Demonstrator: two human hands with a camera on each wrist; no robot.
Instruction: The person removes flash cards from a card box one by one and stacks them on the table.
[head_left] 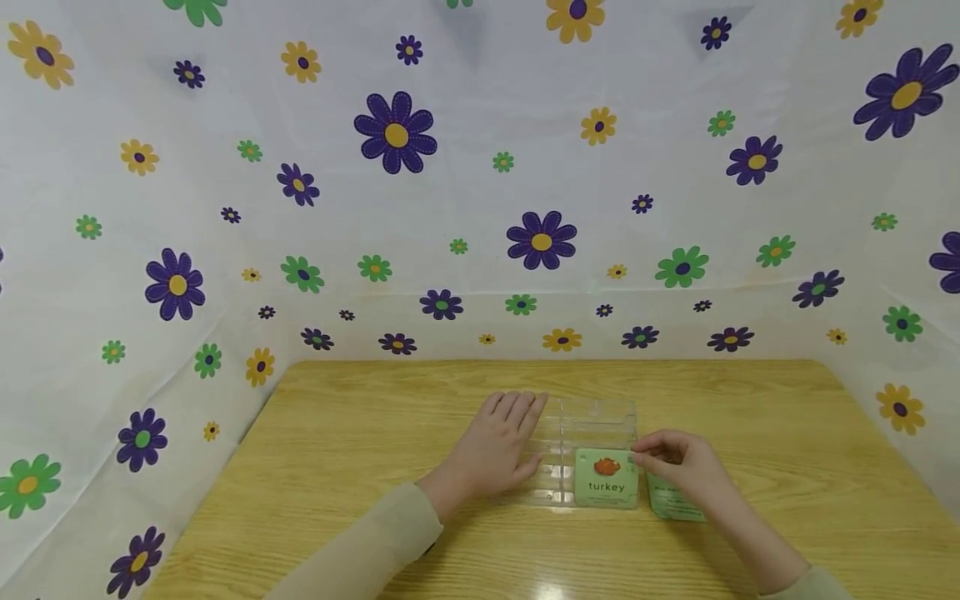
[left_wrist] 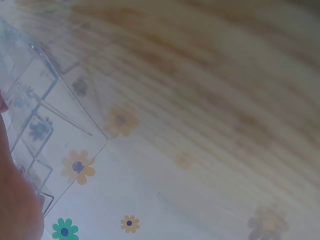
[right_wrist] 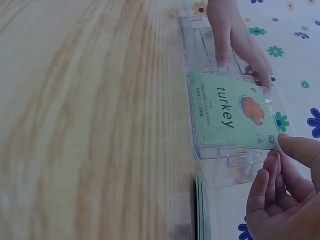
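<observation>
A clear plastic card holder (head_left: 597, 411) with ridged compartments lies on the wooden table. In its right front compartment sits a green flashcard (head_left: 607, 493) printed "turkey" with a picture of a roast bird. My right hand (head_left: 686, 467) pinches this card's upper right corner between thumb and fingers; the right wrist view shows the card (right_wrist: 210, 120) slightly tilted over the holder. My left hand (head_left: 495, 446) rests across the holder's left part, fingers extended, hiding some of it. A small stack of green cards (head_left: 669, 500) lies right of the holder, partly beneath my right hand.
The wooden table (head_left: 360, 425) extends around the holder on all sides. White cloth with purple, green and yellow flowers (head_left: 465, 192) hangs behind the table and along both sides.
</observation>
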